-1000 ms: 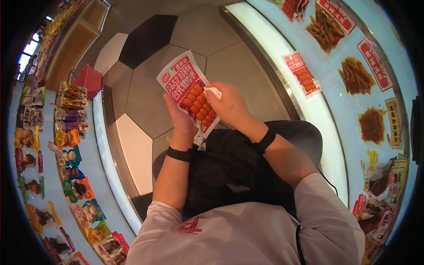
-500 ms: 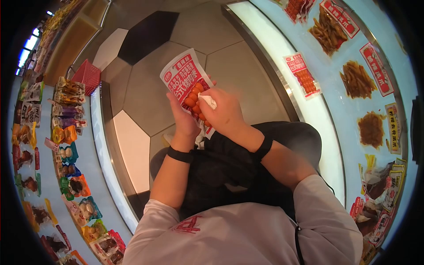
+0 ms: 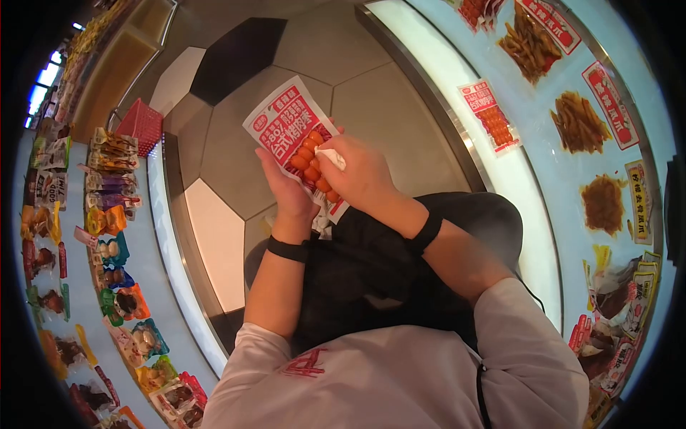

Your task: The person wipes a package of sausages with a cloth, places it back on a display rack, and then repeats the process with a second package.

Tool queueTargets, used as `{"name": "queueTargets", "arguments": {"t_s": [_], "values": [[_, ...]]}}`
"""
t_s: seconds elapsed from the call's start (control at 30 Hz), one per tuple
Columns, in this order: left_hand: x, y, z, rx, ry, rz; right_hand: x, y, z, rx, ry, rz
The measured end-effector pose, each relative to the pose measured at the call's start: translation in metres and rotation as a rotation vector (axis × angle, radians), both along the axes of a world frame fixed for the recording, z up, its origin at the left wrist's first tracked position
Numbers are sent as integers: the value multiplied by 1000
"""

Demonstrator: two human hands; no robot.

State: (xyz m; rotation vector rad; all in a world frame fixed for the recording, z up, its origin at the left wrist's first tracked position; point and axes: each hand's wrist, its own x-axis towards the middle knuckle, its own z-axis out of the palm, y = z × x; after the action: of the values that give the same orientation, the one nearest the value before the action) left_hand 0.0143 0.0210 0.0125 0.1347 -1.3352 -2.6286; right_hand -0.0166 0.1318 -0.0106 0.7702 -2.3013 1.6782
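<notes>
A red and white food packet [image 3: 287,129] with orange-red sausage pieces showing through its window is tilted over my lap. My left hand [image 3: 289,193] holds it from below and along its left edge, the thumb up beside the window. My right hand [image 3: 363,175] is closed round a crumpled white tissue [image 3: 331,158], pressed on the packet's front at the sausages. Fingertips show behind the packet's right edge. Each wrist wears a black band.
A similar packet [image 3: 490,116] lies on the lit edge of the right shelf [image 3: 532,154], near bags of brown food [image 3: 580,121]. Rows of small snack packs [image 3: 113,222] line the left shelf. A pink basket [image 3: 141,127] stands at the upper left.
My right hand with the tissue has moved a little left and up across the packet's front. The packet has shifted slightly left and its top tilts further left than half a second ago.
</notes>
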Motion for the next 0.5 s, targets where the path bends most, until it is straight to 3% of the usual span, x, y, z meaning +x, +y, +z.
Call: {"name": "queueTargets", "arguments": {"t_s": [0.07, 0.1, 0.2, 0.37, 0.5], "values": [[3, 3, 4, -40, -68, 84, -12, 5, 0, 15, -86, -81], [3, 6, 5, -58, -102, 123, -11, 5, -3, 41, 4, -43], [-2, 0, -4, 37, 27, -27, 18, 0, 5, -6, 61, 105], [2, 1, 0, -43, -37, 62, -10, 5, 3, 53, -148, -42], [-1, 4, -5, -14, 22, 9, 19, 1, 8, 19, -1, 99]]}}
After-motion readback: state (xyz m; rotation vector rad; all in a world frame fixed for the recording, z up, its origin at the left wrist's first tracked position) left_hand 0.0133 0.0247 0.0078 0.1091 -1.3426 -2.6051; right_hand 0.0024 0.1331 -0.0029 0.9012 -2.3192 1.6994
